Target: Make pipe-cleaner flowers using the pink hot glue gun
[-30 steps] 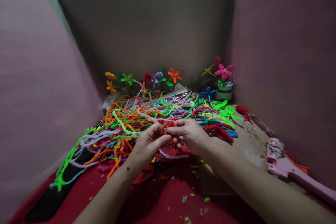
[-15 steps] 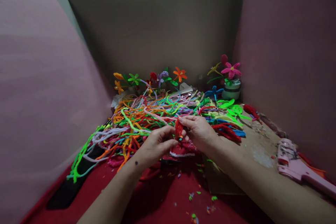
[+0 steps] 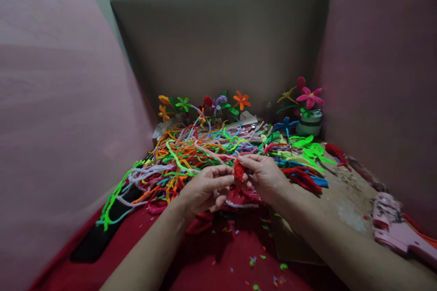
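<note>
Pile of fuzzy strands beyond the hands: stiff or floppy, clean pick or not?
The strands probably won't lift cleanly: they cross and overlap, so neighbours may drag along. Each looks thin, so likely light. Probably bendable but shape-holding: the light green strand has a hooked end.

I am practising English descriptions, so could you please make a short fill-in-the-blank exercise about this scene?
1. The right hand holds a small piece whose colour is ____.
2. The long flat object at lower left is ____.
3. The tool at the right edge is mainly ____.

Missing words: red; black; pink.
</note>
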Tool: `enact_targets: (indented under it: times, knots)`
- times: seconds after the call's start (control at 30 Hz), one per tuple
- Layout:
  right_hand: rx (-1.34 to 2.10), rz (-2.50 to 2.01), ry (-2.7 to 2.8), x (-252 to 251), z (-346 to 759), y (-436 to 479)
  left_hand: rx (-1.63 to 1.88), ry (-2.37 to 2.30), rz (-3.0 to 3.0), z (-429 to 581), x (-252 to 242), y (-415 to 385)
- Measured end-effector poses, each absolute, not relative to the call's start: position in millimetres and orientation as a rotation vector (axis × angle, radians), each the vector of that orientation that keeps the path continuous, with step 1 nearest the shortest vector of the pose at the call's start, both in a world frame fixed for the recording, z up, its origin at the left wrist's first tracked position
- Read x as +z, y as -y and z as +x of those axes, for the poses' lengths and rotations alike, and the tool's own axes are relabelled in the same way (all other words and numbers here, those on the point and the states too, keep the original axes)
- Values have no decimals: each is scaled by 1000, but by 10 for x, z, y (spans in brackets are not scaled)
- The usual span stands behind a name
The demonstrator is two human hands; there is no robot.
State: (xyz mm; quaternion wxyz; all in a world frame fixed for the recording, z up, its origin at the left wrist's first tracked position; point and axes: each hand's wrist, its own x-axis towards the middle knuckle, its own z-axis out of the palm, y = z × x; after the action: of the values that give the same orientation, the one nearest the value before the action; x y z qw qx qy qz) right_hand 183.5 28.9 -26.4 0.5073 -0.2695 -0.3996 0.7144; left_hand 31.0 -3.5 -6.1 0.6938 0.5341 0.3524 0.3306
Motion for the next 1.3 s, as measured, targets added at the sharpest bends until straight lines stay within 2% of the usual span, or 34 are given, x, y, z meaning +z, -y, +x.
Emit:
enact_targets:
  times: [0.83, 1.3]
  knots:
    - [1777, -662, 1076, -269, 1850, -263, 792, -724, 895, 375, -164, -1]
    - [1758, -704, 1003, -287, 1817, -280, 1004, -853, 1081, 465, -158, 72]
